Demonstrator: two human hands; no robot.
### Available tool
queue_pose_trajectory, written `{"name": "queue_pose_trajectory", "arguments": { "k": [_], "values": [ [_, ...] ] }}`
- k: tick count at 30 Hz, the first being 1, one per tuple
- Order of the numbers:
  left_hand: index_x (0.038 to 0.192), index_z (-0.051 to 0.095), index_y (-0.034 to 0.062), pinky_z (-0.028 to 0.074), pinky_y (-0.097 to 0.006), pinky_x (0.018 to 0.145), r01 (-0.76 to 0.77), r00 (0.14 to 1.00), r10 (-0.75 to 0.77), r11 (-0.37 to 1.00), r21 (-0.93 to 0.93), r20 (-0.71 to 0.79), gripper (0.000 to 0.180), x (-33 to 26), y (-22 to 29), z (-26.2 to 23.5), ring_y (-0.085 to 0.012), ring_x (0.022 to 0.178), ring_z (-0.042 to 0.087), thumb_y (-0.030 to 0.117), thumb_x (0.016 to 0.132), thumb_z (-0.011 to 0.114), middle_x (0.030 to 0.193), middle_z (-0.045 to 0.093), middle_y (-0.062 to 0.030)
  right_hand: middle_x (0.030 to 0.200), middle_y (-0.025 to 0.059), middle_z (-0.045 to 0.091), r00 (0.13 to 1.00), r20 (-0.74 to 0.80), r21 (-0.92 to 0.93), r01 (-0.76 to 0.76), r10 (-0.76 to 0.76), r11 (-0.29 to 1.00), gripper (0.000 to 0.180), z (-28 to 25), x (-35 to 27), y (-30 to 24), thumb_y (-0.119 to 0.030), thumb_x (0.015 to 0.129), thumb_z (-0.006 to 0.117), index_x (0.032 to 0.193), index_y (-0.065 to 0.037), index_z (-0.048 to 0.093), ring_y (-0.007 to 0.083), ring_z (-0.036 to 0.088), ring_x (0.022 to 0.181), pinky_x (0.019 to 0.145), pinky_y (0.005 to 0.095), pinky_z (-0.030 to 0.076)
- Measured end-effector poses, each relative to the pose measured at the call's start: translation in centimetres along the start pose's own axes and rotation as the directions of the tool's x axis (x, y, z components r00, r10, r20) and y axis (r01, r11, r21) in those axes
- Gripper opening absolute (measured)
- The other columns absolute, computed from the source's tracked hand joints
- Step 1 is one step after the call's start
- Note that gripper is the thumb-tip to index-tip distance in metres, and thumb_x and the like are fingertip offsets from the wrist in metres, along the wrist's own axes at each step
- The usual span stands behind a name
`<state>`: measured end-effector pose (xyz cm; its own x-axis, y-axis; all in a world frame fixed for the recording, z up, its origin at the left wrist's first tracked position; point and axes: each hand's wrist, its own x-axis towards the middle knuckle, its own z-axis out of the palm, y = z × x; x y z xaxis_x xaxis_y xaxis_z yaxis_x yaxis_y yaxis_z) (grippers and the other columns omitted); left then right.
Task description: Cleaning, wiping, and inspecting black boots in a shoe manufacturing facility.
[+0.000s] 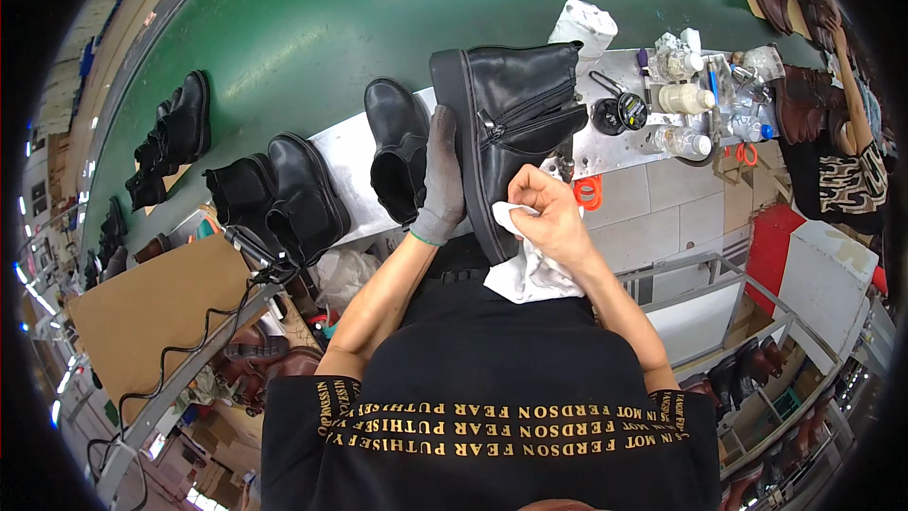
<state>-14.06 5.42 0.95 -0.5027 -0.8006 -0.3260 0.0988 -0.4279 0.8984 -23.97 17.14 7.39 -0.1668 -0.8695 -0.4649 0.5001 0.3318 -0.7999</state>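
Observation:
A black ankle boot (515, 85) with a side zipper is tilted up in front of me, its zipper flap partly open. My left hand (441, 175), in a grey glove, presses along its thick sole and holds it up. At the lower end of the boot, my right hand (556, 225) is bare and closed on a crumpled white cloth (534, 276). The cloth reaches the boot's edge and hangs down below my fingers. Just left of the glove stands another black boot (395, 118) on the metal sheet.
Farther left stand a pair of black boots (301, 185) and more black shoes (180, 128). To the right are plastic bottles (683, 99), a round black tin (619, 114) and orange-handled scissors (588, 191). A co-worker's arm (851, 85) is near brown boots (804, 104) at far right.

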Motion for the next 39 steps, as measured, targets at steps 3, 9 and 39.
{"name": "queue_pose_trajectory", "arguments": {
  "k": [3, 9, 39],
  "values": [
    [0.12, 0.043, -0.0031, 0.039, -0.028, 0.092, -0.011, 1.0, 0.011, 1.0, 0.022, -0.028, 0.044, -0.9, 2.5, 2.0, -0.0123, 0.101, 0.05, 0.031, 0.098, 0.025, 0.113, 0.052, -0.0092, 0.069, -0.0047, 0.047, 0.99, 0.138, -0.176, 0.061, -0.036, 0.983, 0.011, -1.1, 0.1, -0.7, 0.004, 0.075, 0.053, 0.079, -0.004, 0.047, -0.0005, 0.045, 0.062, 0.054, 0.0153, 0.033],
    [0.12, 0.043, -0.0038, 0.039, -0.027, 0.092, -0.018, 1.0, 0.018, 1.0, -0.024, -0.012, 0.044, -0.5, 2.2, 1.6, -0.012, 0.1, 0.05, 0.03, 0.098, 0.026, 0.112, 0.052, -0.0096, 0.067, -0.0031, 0.053, 0.972, -0.102, -0.192, 0.19, -0.212, 0.963, 0.012, 0.7, 0.2, 1.4, -0.001, 0.075, 0.058, 0.078, -0.003, 0.046, 0.0005, 0.046, 0.06, 0.053, 0.0173, 0.036],
    [0.122, 0.04, -0.0059, 0.036, -0.029, 0.094, -0.216, 0.97, 0.24, 0.918, 0.333, -0.03, 0.04, 0.3, -1.2, -0.4, -0.0155, 0.105, 0.047, 0.025, 0.098, 0.029, 0.117, 0.049, -0.0121, 0.066, -0.0043, 0.05, 0.986, -0.075, -0.164, 0.136, -0.15, 0.977, 0.011, 0.3, 0.3, 1.0, 0.001, 0.076, 0.057, 0.078, -0.004, 0.047, -0.0005, 0.045, 0.06, 0.053, 0.0165, 0.036]
  ]
}}
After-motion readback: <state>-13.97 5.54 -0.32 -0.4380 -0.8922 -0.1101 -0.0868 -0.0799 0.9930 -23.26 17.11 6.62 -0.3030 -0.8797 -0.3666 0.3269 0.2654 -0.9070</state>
